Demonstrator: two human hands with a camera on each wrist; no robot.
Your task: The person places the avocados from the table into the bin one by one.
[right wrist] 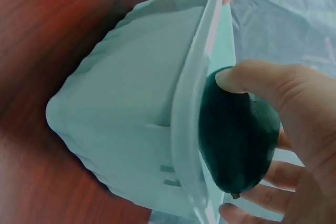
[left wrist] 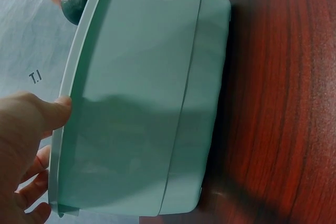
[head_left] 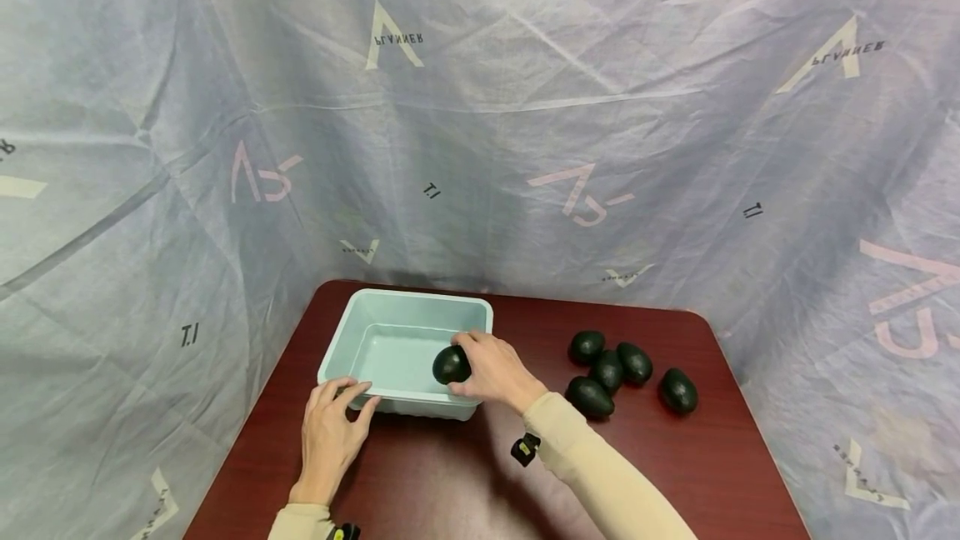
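One expanse of crinkled grey cloth, printed with scattered lettering, hangs around a dark red, wood-grained table with rounded far corners. Toward that table's far left corner sits a pale green, rectangular plastic tub, one long side facing the person.

The left hand is at the tub's near left corner, thumb outside the rim and fingers over its inner side, the gap between them narrow; it appears to pinch the rim lightly, though how firmly I cannot tell. The right hand reaches to the near right corner, thumb toward the person and fingers curled round the far side of its load, spread only to the width of what it grips.

Five loose dark green avocados lie well to the right of the tub, four bunched together and one nearer the table's right edge.

Smallest, and the piece everything turns on, is a single smooth, dark green, egg-shaped avocado in the right hand's grasp. It hangs at about rim height over the tub's mouth, just inside the near right corner, its long axis roughly along the near rim, stem end rightward; the left hand is farther off along that rim.
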